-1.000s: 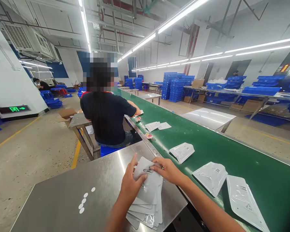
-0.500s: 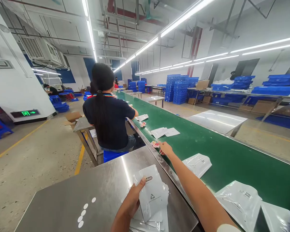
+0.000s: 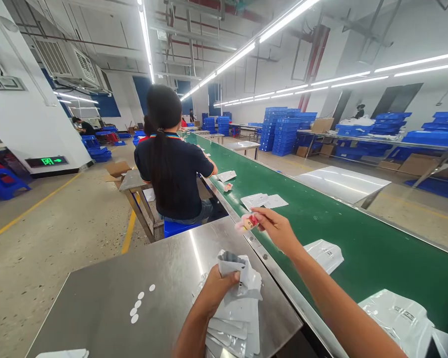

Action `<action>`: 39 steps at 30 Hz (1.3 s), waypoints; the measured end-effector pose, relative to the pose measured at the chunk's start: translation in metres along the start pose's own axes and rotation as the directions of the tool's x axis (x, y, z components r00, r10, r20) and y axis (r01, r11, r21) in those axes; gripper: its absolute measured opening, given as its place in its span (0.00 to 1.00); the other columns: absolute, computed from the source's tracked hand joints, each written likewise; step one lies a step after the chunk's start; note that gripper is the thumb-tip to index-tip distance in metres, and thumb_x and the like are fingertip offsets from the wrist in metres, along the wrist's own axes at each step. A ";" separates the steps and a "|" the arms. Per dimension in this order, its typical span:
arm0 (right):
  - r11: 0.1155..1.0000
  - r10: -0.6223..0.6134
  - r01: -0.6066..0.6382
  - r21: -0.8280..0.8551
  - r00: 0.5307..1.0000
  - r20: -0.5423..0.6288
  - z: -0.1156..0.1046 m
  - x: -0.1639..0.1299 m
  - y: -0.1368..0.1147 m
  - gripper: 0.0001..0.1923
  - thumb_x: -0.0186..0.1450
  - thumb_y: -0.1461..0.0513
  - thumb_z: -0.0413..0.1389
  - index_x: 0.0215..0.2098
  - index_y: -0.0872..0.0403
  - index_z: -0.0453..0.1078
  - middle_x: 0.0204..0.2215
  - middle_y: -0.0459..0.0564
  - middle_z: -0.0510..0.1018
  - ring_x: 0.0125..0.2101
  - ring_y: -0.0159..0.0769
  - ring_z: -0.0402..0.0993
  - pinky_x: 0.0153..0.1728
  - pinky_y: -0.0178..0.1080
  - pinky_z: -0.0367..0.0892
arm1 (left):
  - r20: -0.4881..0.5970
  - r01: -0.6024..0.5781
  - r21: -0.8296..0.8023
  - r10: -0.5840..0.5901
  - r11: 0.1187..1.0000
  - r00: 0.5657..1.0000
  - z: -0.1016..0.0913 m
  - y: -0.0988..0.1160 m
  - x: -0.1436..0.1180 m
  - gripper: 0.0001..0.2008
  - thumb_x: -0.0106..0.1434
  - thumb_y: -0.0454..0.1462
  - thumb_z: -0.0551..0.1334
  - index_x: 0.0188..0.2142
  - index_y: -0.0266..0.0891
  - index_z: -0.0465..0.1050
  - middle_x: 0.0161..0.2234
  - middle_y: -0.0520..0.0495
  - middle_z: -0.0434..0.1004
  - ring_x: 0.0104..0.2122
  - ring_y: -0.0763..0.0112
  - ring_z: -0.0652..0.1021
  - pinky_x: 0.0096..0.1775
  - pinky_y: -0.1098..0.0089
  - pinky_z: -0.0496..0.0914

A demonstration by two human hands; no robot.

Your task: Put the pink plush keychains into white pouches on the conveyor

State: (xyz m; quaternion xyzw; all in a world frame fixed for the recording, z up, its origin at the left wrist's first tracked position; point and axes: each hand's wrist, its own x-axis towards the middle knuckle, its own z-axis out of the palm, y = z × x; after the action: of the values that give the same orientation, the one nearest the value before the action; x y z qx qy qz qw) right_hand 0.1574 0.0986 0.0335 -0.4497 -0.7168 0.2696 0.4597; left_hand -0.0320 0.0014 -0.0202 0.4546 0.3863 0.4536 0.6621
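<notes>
While the left hand (image 3: 218, 291) grips an opened white pouch (image 3: 242, 276) over the steel table (image 3: 108, 293), the right hand (image 3: 278, 229) is raised above the table's far edge, pinching a small pink and red toy (image 3: 247, 222) between thumb and fingers. That toy hangs just beside the belt (image 3: 343, 233), above and apart from the pouch's gaping mouth. Under the left hand lies a loose stack of pouches (image 3: 233, 330), flat, glossy and white with silvery edges. Four round white stickers (image 3: 141, 302) sit on the bare brushed steel to the left. On the green belt, matte and long, lie two more sealed pouches, one near the right forearm (image 3: 326, 254) and one at the lower right (image 3: 403, 318); farther up are flat white sheets (image 3: 264, 201) and another small toy (image 3: 228, 187). A seated co-worker (image 3: 173, 169) in a dark shirt faces away at the next table, well apart from both hands. Stacks of blue crates (image 3: 283, 132) stand across the hall, with cardboard boxes on a bench beside them.
</notes>
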 end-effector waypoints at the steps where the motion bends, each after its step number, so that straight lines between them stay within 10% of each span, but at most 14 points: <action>1: 0.998 -0.034 0.034 0.045 0.999 0.004 -0.009 -0.010 -0.014 0.18 0.65 0.53 0.47 0.47 0.52 0.69 0.37 0.49 0.75 0.28 0.31 0.69 0.31 0.35 0.68 | 0.016 -0.018 0.037 0.018 0.999 1.000 0.005 0.002 -0.001 0.20 0.49 0.45 0.68 0.35 0.31 0.74 0.29 0.46 0.76 0.31 0.67 0.74 0.35 0.72 0.65; 7: 0.996 -0.057 0.060 -0.073 0.997 0.043 -0.038 -0.057 -0.067 0.12 0.64 0.53 0.51 0.40 0.51 0.66 0.31 0.47 0.76 0.29 0.32 0.72 0.30 0.34 0.68 | -0.018 -0.088 0.226 0.094 0.970 0.995 0.032 0.002 -0.006 0.15 0.49 0.39 0.68 0.36 0.34 0.73 0.30 0.49 0.74 0.30 0.70 0.71 0.32 0.74 0.64; 14: 0.866 -0.176 0.277 -0.416 0.948 0.266 -0.045 -0.080 -0.064 0.09 0.67 0.56 0.47 0.36 0.50 0.67 0.29 0.48 0.76 0.28 0.34 0.71 0.31 0.36 0.66 | 0.040 -0.061 0.142 0.056 0.988 0.998 0.043 0.006 -0.013 0.18 0.47 0.39 0.69 0.37 0.34 0.71 0.31 0.49 0.73 0.30 0.70 0.71 0.32 0.74 0.63; 18: 0.845 -0.254 0.431 -0.316 0.844 0.472 -0.043 -0.091 -0.067 0.13 0.67 0.58 0.48 0.30 0.50 0.71 0.44 0.49 0.74 0.47 0.41 0.67 0.46 0.43 0.64 | 0.102 -0.105 0.152 0.090 0.983 0.991 0.054 0.009 -0.016 0.17 0.50 0.39 0.67 0.39 0.35 0.71 0.32 0.51 0.72 0.32 0.70 0.70 0.33 0.75 0.63; 23: 0.904 -0.138 0.339 -0.262 0.809 0.571 -0.047 -0.108 -0.066 0.15 0.64 0.53 0.51 0.28 0.51 0.74 0.58 0.47 0.62 0.58 0.46 0.54 0.55 0.47 0.56 | 0.077 -0.135 0.402 0.114 0.906 0.991 0.066 0.006 -0.022 0.09 0.54 0.38 0.62 0.33 0.35 0.74 0.26 0.51 0.72 0.29 0.70 0.70 0.31 0.73 0.64; 26: 0.964 -0.067 0.180 -0.196 0.877 0.475 -0.058 -0.105 -0.047 0.19 0.67 0.54 0.44 0.29 0.52 0.72 0.47 0.50 0.72 0.46 0.39 0.68 0.46 0.40 0.64 | 0.235 -0.143 0.410 0.047 0.901 0.971 0.061 0.012 -0.024 0.27 0.51 0.40 0.66 0.51 0.39 0.68 0.41 0.46 0.76 0.41 0.59 0.73 0.42 0.66 0.67; 29: 0.928 0.146 -0.083 -0.364 0.978 0.149 -0.079 -0.091 -0.003 0.22 0.67 0.50 0.42 0.24 0.53 0.67 0.28 0.49 0.74 0.28 0.35 0.70 0.29 0.36 0.65 | 0.239 -0.128 0.380 0.036 0.916 0.970 0.041 0.017 -0.018 0.43 0.52 0.43 0.65 0.63 0.43 0.46 0.60 0.42 0.58 0.58 0.53 0.60 0.57 0.57 0.55; 33: 0.697 0.375 -0.247 -0.673 0.926 0.048 -0.114 -0.066 0.075 0.23 0.64 0.48 0.44 0.21 0.54 0.63 0.22 0.46 0.71 0.23 0.34 0.68 0.24 0.34 0.60 | -0.004 -0.082 0.368 0.090 0.926 0.996 0.014 0.010 -0.002 0.34 0.61 0.48 0.55 0.62 0.42 0.47 0.62 0.42 0.54 0.61 0.59 0.56 0.60 0.56 0.48; 39: 0.404 0.521 -0.338 -0.850 0.849 -0.090 -0.134 -0.018 0.138 0.18 0.64 0.57 0.49 0.48 0.58 0.66 0.44 0.60 0.72 0.41 0.47 0.70 0.34 0.41 0.64 | -0.056 -0.040 0.372 0.066 0.927 0.996 0.011 -0.004 0.007 0.30 0.61 0.49 0.55 0.60 0.43 0.54 0.60 0.43 0.58 0.60 0.59 0.58 0.59 0.56 0.52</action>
State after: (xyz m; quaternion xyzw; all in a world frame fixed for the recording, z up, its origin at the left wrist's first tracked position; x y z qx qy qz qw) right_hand 0.3363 0.1408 -0.0270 -0.7547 -0.6542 0.0408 0.0285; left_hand -0.0184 0.0045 -0.0218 0.5661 0.4747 0.4053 0.5385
